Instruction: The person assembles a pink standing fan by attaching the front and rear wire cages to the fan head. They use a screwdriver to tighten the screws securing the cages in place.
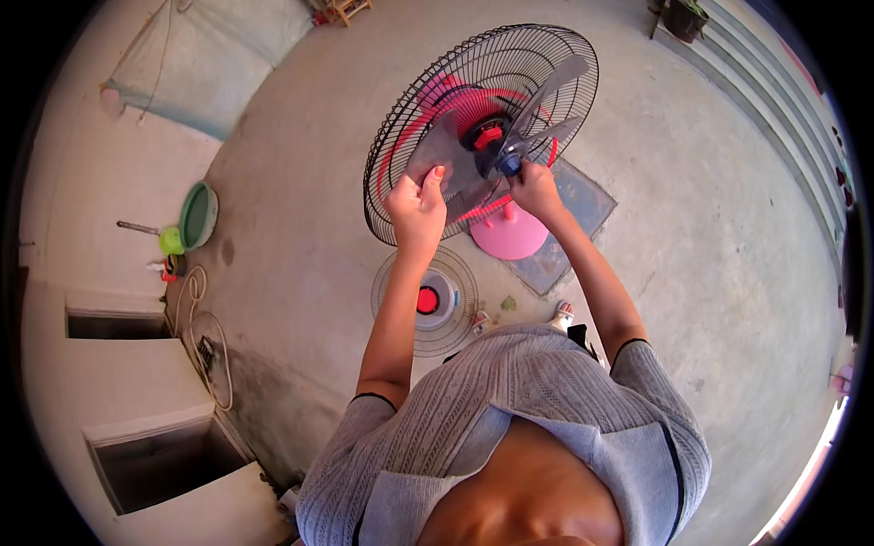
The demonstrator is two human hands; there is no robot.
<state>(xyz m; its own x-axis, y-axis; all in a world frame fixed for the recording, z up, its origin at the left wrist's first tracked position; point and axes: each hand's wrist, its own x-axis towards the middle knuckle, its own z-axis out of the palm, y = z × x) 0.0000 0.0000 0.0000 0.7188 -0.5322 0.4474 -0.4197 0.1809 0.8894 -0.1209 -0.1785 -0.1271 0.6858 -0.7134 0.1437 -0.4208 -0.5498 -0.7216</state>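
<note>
Fan blade [446, 156]: grey, see-through, held up in front of the open back grille [473, 73], just by the red middle part [489, 137]. Can't tell from this angle if the hub's actually touching the shaft.

Blue cap [510, 165]: sits at the middle of the blade, on the side facing the person.

Doing it well: imo keep the blade square to the shaft and guide it from the hub, with light support on the wing. Push or pull unevenly and that thin plastic could flex or scrape the wires.

Left hand [418, 209]: closed on the edge of a wing, thumb up along the near face, fingers mostly hidden behind.

Right hand [535, 189]: fingers pinched around the blue cap, wrist angled in toward the centre.

Arms: both reach well forward, right one a bit straighter, nice symmetrical setup tbh.

Pink base [510, 237]: below the grille, on a blue-grey slab [583, 205].

Front grille [442, 305]: flat on the floor near the feet, red centre showing.

Off left: green basin [198, 217] and a pale hose [226, 364] by the wall.
</note>
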